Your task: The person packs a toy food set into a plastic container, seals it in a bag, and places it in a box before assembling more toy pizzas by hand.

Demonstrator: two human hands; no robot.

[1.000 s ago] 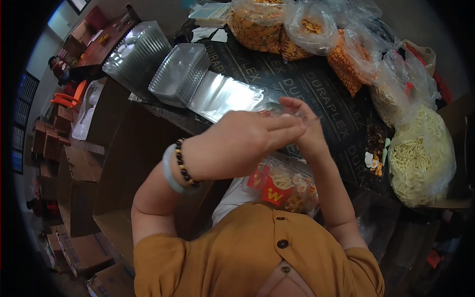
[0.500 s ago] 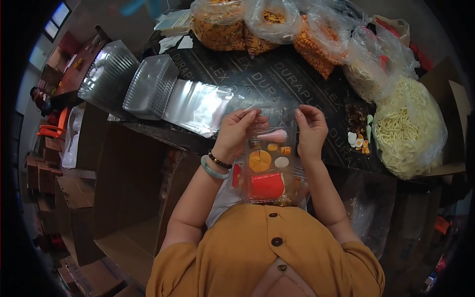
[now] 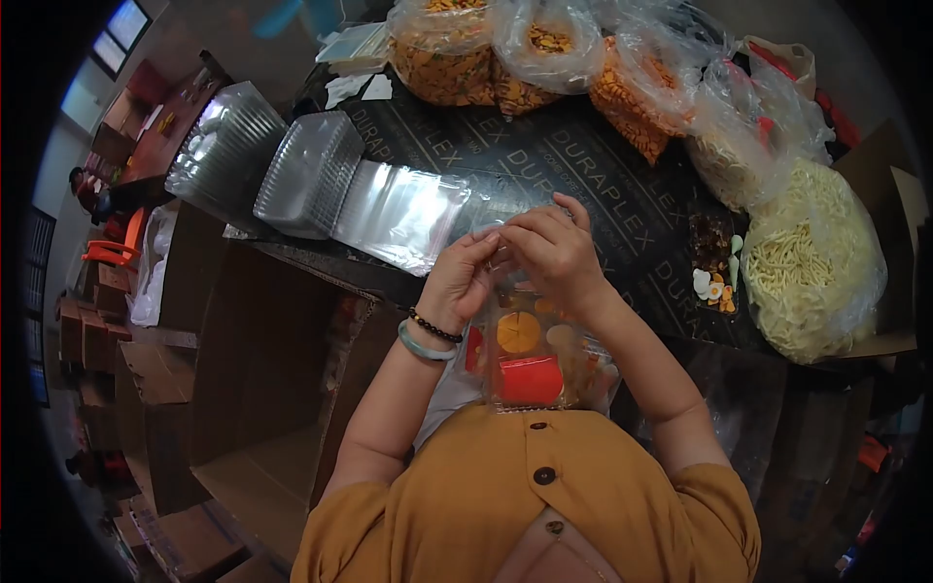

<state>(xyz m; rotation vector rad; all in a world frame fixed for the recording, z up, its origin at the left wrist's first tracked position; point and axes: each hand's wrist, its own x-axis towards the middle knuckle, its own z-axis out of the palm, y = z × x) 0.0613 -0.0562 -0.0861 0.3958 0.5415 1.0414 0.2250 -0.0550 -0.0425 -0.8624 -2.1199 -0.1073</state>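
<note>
A clear plastic bag (image 3: 573, 374) stands between my forearms against my body. Through it show a red toy piece (image 3: 530, 381), a yellow-orange disc (image 3: 518, 332) with lines across it and a pale oval piece (image 3: 560, 336). My left hand (image 3: 459, 282) is closed in a pinch on the bag's upper left edge. My right hand (image 3: 556, 255) reaches over to the left, its fingertips meeting the left ones at the top of the bag. The right hand hides the bag's upper part, and its little finger sticks out.
Flat clear bags (image 3: 400, 216) lie left of my hands, beside stacked clear trays (image 3: 309, 175). Large bags of orange pieces (image 3: 442, 63) line the table's back. A bag of pale sticks (image 3: 812, 257) and small toy pieces (image 3: 714, 287) are right. An open carton (image 3: 262, 389) stands below left.
My right hand has moved left from the bag's upper right corner across its top to my left hand. It now covers the pink piece that showed before.
</note>
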